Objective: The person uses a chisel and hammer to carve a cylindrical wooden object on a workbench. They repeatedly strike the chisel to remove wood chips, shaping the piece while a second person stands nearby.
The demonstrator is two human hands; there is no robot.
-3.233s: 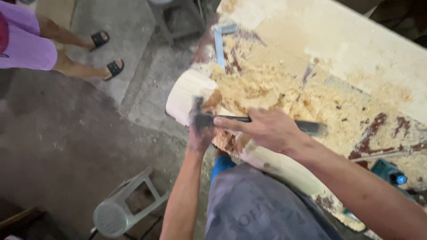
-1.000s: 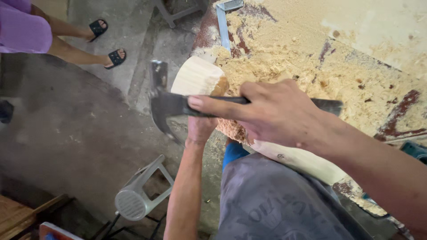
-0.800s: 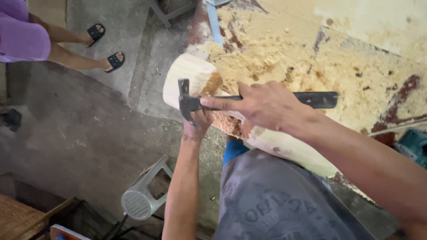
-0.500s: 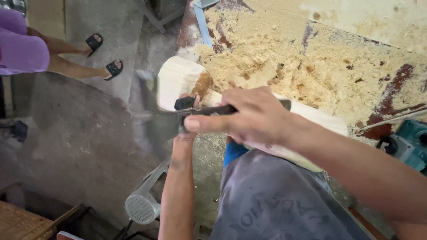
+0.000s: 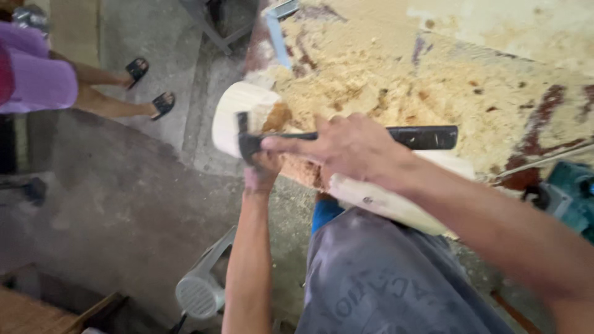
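My right hand (image 5: 349, 147) grips a dark hammer (image 5: 427, 137) by its black handle; the hammer's head (image 5: 245, 140) rests against the rounded end of a pale wooden piece (image 5: 238, 111). My left hand (image 5: 261, 175) reaches up from below and is closed around something under the hammer head, at the wood's carved brown hollow; what it holds is hidden. The wooden piece lies on a workbench (image 5: 495, 74) covered in wood shavings.
A grey power tool (image 5: 201, 287) lies on the concrete floor below my left arm. Another person's legs in black sandals (image 5: 151, 86) stand at the upper left. A teal machine (image 5: 566, 195) sits at the right edge. A blue strip (image 5: 277, 37) lies on the bench's far end.
The hammer swung out to the left over the floor and has come back down onto the end of the wooden piece. My left hand stayed at the wood.
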